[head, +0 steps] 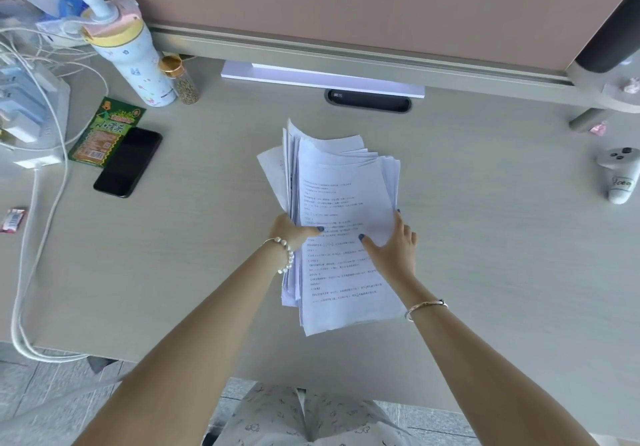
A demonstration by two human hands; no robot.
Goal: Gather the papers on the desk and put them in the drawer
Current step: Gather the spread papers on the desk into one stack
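A loose stack of white printed papers (337,196) is in the middle of the pale desk (502,237), its sheets fanned unevenly at the far end. My left hand (292,229) grips the stack's left edge, thumb on the top sheet. On the right edge, my right hand (394,248) holds the stack, thumb pressed on the printed page. Whether the stack is lifted or resting on the desk I cannot tell. No drawer is in view.
A black phone (128,163) and a green snack packet (104,133) lie at the left, behind them a patterned bottle (135,61) and a small jar (180,80). Cables and chargers (31,106) crowd the far left. A grey controller (618,175) sits at the right edge.
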